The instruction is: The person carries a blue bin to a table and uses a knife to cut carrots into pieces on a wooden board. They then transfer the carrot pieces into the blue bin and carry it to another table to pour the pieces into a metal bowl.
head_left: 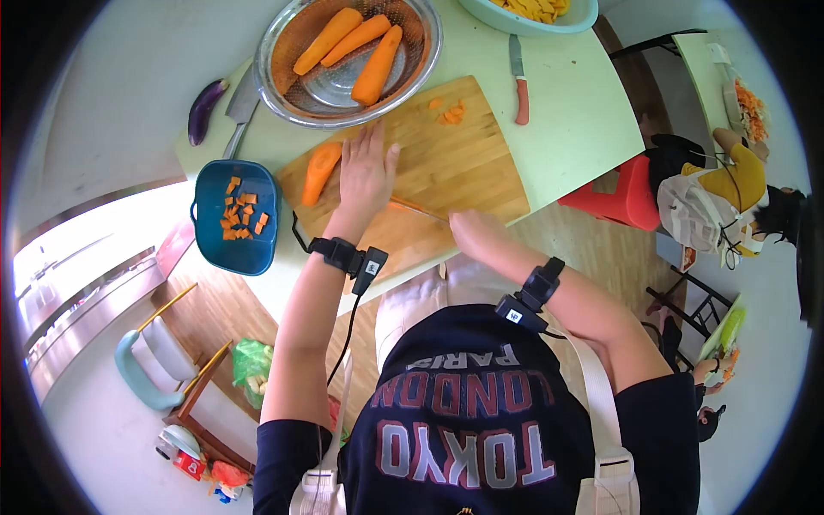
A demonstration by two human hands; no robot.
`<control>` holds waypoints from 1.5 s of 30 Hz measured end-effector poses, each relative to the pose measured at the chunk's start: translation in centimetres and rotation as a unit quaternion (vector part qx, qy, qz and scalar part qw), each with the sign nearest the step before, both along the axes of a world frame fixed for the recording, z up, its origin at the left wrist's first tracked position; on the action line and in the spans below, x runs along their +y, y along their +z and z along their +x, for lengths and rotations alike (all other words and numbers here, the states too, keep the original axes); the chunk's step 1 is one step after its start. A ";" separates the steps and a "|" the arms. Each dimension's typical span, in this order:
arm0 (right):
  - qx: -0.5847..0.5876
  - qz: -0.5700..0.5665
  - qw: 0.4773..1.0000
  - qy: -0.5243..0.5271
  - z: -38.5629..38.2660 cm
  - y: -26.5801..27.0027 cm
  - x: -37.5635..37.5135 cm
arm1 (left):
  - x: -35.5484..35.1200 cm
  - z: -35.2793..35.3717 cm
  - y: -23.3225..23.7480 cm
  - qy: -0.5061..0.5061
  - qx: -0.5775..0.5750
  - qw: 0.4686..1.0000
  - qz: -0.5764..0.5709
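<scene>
My left hand [366, 172] lies palm down on the wooden cutting board [489, 163], its fingers stretched forward. Beside its fingers, to the left, is a peeled carrot piece [321, 173]. What is under the palm is hidden. My right hand [474, 233] is closed at the board's near edge around a knife. The thin knife blade [419, 209] points left toward my left wrist, with an orange tint along it; the handle is hidden in my fist. A few thin carrot slices [451, 113] rest at the board's far right.
A metal colander [266, 86] holds three peeled carrots. Carrot cubes sit in a dark teal container [206, 253]. A cleaver [245, 99], an eggplant [206, 112], a red-handled knife [520, 86] and a pale blue basin [549, 27] surround the board. Right, a red stool [622, 197] and other people.
</scene>
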State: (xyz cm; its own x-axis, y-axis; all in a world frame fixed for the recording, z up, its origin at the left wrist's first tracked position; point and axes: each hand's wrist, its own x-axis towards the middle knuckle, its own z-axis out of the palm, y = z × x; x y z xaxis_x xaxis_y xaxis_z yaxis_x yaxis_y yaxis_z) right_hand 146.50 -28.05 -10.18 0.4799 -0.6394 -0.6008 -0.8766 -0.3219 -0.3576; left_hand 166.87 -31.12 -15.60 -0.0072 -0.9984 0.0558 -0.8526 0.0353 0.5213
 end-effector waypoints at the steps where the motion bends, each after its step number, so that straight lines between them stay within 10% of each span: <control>1: -0.013 -0.014 1.000 0.008 0.0 -0.1 0.1 | 0.1 0.0 -0.1 0.007 0.001 1.000 -0.011; 11: -0.037 -0.074 0.996 -0.021 -0.9 -3.3 1.8 | 0.8 -0.5 0.5 0.006 -0.030 0.999 -0.021; 17: -0.122 -0.050 0.990 -0.044 -3.7 -2.8 0.4 | 4.0 -0.3 0.0 0.163 0.084 0.955 -0.234; 25: -0.062 -0.080 0.989 -0.108 -7.7 1.1 -0.8 | 8.3 -1.9 -2.1 -0.007 0.063 0.996 -0.055; 45: -0.038 -0.116 0.982 -0.142 -7.7 1.1 1.9 | 5.1 -6.2 -3.2 0.087 0.069 0.994 -0.009</control>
